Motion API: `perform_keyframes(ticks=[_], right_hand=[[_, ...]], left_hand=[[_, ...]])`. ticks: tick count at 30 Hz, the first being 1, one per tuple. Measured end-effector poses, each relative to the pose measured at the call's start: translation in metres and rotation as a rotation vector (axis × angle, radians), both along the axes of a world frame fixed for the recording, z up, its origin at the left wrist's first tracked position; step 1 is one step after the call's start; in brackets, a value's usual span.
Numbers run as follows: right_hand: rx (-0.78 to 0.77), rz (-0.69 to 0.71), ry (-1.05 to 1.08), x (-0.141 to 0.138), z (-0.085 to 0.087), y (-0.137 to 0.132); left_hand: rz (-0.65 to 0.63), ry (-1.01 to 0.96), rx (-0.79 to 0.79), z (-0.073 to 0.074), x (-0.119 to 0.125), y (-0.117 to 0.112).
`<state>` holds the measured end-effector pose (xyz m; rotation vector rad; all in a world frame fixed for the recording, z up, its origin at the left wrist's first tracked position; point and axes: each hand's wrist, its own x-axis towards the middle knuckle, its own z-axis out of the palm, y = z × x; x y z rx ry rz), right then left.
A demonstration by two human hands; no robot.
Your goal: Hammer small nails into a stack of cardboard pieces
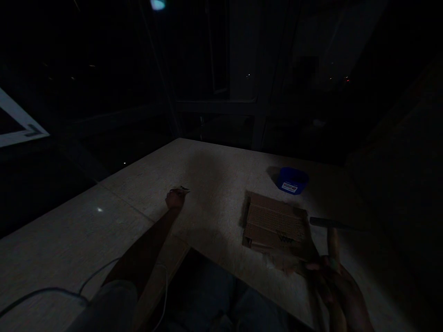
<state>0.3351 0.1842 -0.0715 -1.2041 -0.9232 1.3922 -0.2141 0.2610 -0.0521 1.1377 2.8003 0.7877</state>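
The scene is very dark. My right hand (341, 288) is wrapped round the pale handle of a hammer (327, 223), at the lower right. Its dark head points up and lies sideways, just right of a flattened piece of cardboard (277, 221) with dark print. At centre left my left hand (175, 199) rests on the pale tabletop (228, 184) with its fingers closed together. Small dark, thin shapes show at its fingertips, too dim to name.
A blue plastic tub (293, 180) with a white label stands behind the cardboard. A cable (51, 289) runs over the table at the lower left, near my left forearm. Dark window panes lie beyond the far edge, and my legs (214, 286) are below the near edge.
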Motion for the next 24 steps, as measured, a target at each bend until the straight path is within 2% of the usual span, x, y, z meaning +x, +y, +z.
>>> perform_keyframes(ticks=[3, 6, 8, 10, 11, 14, 17, 20, 24], right_hand=[[0.003, 0.017, 0.011, 0.0, 0.003, 0.0], [0.012, 0.046, 0.03, -0.004, 0.01, 0.0], [0.018, 0.032, 0.059, -0.008, 0.015, 0.0], [0.022, 0.011, 0.095, -0.012, 0.019, 0.0], [0.024, 0.007, 0.103, -0.013, 0.02, 0.0], [0.037, 0.023, 0.132, -0.016, 0.021, 0.001], [0.03, 0.031, 0.152, -0.017, 0.021, 0.002], [0.042, 0.021, 0.186, -0.017, 0.019, 0.002], [0.062, 0.031, 0.193, -0.018, 0.015, 0.004]], left_hand=[[-0.001, -0.071, 0.143, -0.001, 0.003, -0.005], [-0.034, -0.134, 0.303, 0.004, 0.018, -0.008], [-0.13, -0.24, 0.466, 0.012, 0.04, -0.008], [-0.283, -0.454, 0.661, 0.024, 0.072, -0.01], [-0.352, -0.541, 0.683, 0.031, 0.091, -0.011], [-0.541, -0.673, 0.597, 0.052, 0.153, -0.018], [-0.714, -0.711, 0.462, 0.062, 0.211, -0.025], [-0.871, -0.696, 0.336, 0.054, 0.256, -0.03], [-1.009, -0.683, 0.268, 0.034, 0.291, -0.028]])
